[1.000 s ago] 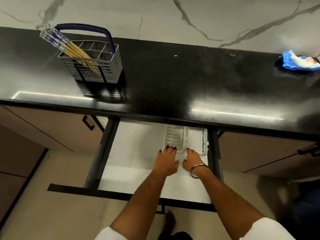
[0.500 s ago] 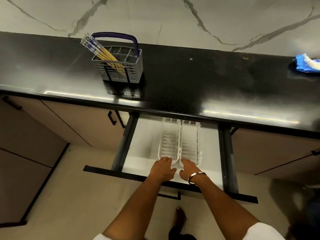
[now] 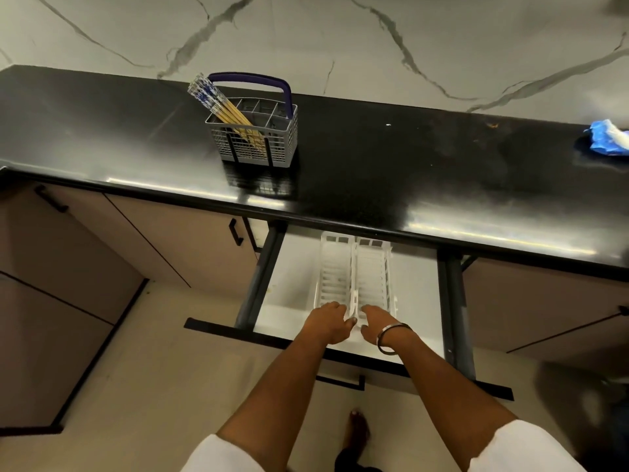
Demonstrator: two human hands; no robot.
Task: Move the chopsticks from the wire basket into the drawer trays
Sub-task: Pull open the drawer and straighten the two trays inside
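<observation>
Head view: left hand (image 3: pixel 329 322) curling over near end of left white tray (image 3: pixel 333 271), right hand (image 3: pixel 374 321) gripping right tray (image 3: pixel 372 270), both sitting inside open drawer (image 3: pixel 420 294). Chopsticks (image 3: pixel 223 109) leaning in grey wire basket (image 3: pixel 255 137) up on black counter (image 3: pixel 408 165).

white trays (image 3: pixel 355 270), black counter (image 3: pixel 374 172), grey basket (image 3: pixel 253 144)
</observation>
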